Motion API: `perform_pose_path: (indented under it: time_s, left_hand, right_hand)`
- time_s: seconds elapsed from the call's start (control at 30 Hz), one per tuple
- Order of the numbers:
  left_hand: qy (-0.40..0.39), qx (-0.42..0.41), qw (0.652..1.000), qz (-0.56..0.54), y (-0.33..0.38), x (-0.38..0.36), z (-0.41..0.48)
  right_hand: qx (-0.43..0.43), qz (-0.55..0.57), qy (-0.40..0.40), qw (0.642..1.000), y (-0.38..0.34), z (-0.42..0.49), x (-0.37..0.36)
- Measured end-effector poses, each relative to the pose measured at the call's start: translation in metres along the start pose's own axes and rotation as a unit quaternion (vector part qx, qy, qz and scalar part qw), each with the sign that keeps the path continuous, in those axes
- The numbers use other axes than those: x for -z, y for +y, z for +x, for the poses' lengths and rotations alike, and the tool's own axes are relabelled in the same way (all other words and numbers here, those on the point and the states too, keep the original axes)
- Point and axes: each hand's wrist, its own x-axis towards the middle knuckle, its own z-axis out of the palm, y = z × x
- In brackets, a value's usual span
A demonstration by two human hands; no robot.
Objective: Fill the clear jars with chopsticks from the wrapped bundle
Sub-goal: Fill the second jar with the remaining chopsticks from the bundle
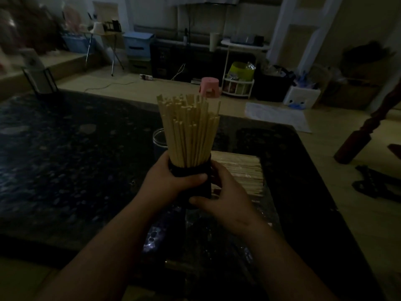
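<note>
A jar (191, 183) that looks dark in this dim light stands on the table, packed with upright pale chopsticks (187, 129) that fan out above its rim. My left hand (171, 181) grips the jar near its top, thumb across the front. My right hand (223, 192) curls round its right side lower down. Behind the left of it stands an empty clear jar (158, 141). To the right lies the wrapped bundle of chopsticks (243, 172), flat on the table.
The dark speckled table (65, 159) spreads to the left and ends at a far edge. Clear plastic wrap (217, 246) lies near the front. On the floor beyond are a pink stool (210, 86) and a white sheet (277, 117).
</note>
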Motion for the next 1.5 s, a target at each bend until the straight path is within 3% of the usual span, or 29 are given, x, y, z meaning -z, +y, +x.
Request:
perform_pose_path:
  time_s: [0.13,0.37,0.53,0.87,1.2,1.5]
  left_hand:
    - [-0.034,-0.025,0.999,0.020,0.006,-0.009,0.000]
    - [-0.074,-0.052,0.995,0.031,0.011,-0.028,0.001]
    - [-0.089,-0.032,0.996,-0.006,0.013,-0.046,-0.005]
    - [-0.057,0.055,0.996,0.029,0.010,-0.084,0.048]
    - [-0.064,0.087,0.993,0.047,-0.001,-0.131,0.113]
    - [-0.057,0.066,0.994,0.072,-0.009,-0.144,0.136]
  right_hand:
    - [0.012,0.028,0.032,0.999,-0.003,0.000,0.000]
    - [-0.007,-0.016,0.137,0.990,0.004,0.002,0.008]
    - [-0.047,0.008,0.177,0.983,0.009,-0.001,0.030]
    - [-0.090,-0.026,0.296,0.951,0.052,0.030,0.106]
    - [-0.150,-0.045,0.359,0.920,0.118,0.083,0.154]
    - [-0.195,-0.045,0.359,0.912,0.153,0.105,0.165]
